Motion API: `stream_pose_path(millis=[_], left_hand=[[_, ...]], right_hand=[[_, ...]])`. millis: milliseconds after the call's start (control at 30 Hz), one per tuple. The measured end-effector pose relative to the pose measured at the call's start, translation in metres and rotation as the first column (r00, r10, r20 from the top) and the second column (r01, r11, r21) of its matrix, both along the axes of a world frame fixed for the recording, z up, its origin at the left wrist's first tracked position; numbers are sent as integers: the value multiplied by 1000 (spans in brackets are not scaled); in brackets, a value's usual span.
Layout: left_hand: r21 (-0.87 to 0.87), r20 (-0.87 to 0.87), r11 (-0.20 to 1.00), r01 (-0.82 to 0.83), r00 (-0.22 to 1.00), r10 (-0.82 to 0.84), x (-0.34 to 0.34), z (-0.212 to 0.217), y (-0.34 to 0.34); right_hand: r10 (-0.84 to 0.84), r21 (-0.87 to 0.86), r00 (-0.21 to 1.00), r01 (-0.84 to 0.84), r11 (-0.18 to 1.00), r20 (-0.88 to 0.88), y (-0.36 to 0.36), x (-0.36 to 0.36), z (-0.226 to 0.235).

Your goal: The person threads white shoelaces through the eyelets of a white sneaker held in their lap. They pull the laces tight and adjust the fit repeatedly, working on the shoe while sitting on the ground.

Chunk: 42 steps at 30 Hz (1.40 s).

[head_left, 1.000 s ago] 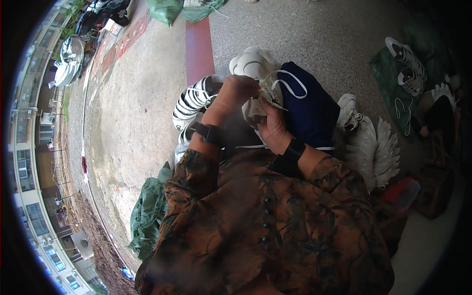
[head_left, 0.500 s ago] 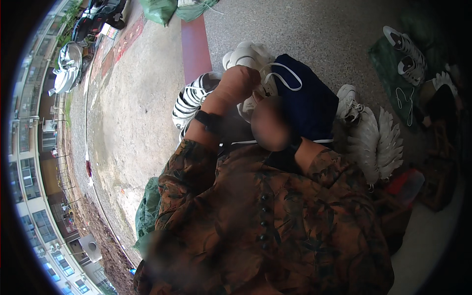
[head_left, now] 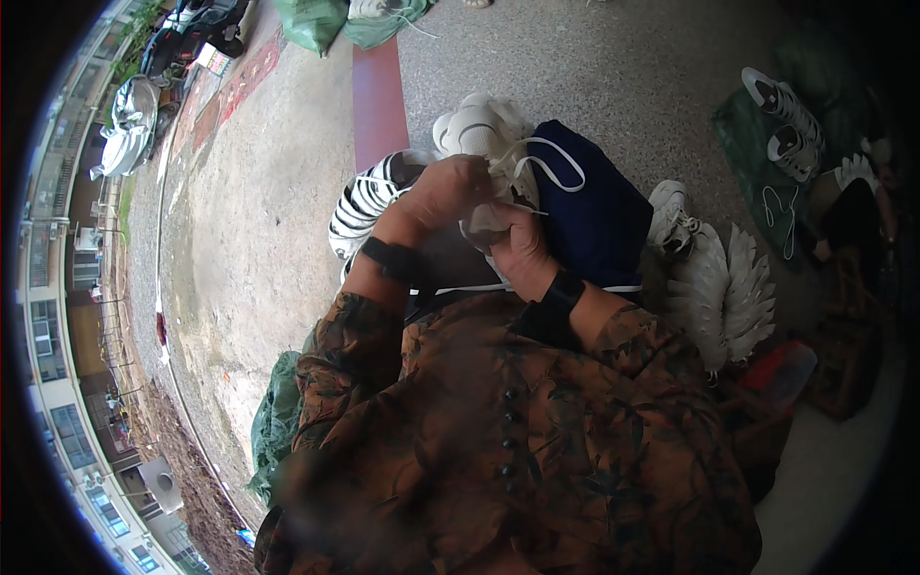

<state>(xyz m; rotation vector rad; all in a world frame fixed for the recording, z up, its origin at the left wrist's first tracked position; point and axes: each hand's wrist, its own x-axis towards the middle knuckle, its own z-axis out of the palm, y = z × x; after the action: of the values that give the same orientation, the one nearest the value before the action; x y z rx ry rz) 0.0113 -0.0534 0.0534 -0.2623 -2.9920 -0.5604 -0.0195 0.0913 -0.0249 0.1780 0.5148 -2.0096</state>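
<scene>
Right hand (head_left: pixel 527 251) – a blur half a second ago – now sharp, back at the white shoe (head_left: pixel 482 225)

No lettering can be read; on 1 small white panel (head_left: pixel 214 59) at the upper left, coloured marks are seen (too small to be deciphered).

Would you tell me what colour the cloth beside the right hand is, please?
Dark blue cloth, best seen in the head view.
</scene>
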Motion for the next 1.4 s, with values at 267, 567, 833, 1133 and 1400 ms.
stream_pose_path(millis=[267, 567, 833, 1133, 1400], left_hand=[[716, 145, 573, -399, 888, 437, 35, -29, 20], [540, 61, 695, -474, 846, 530, 50, -29, 27], [425, -209, 831, -360, 854, 477, 52, -40, 29], [211, -275, 905, -369, 866, 417, 53, -35, 30], [450, 16, 775, -444, 872, 490, 44, -32, 21]], right_hand=[[-79, 227, 995, 65, 972, 54, -19, 4, -1], [-31, 174, 997, 18, 985, 74, -16, 1, 2], [-52, 272, 996, 32, 962, 67, -18, 1, 10], [-47, 278, 998, 34, 960, 42, -14, 0, 9], [-140, 210, 989, 146, 967, -39, -20, -5, -17]])
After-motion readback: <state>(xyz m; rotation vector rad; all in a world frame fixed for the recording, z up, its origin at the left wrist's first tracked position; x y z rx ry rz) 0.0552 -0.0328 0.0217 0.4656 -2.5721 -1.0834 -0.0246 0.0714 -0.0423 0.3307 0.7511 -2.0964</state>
